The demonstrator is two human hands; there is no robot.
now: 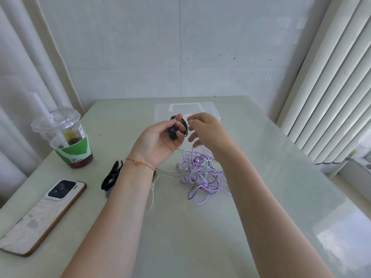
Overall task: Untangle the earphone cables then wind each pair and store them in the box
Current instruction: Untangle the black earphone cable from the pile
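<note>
Head cam: left hand point(160, 137) holds a black earphone bundle point(177, 127), wound into a small coil, fingers curled round it, up over the desk point(200, 237). Right hand point(204, 129) is close by w/ loose fingers, holding nothing I can see. Looks like the winding step is nearly done. Next: drop it in the clear box point(208, 110) just behind. Purple and green tangle point(202, 171) lies on the desk, not sorted yet.

On the green sleeve point(77, 150) of the plastic drink cup point(64, 133) we read small white words, "DARE TO BE FRESH". We also see a white label point(81, 131) higher on the cup, its print too small to read.
</note>
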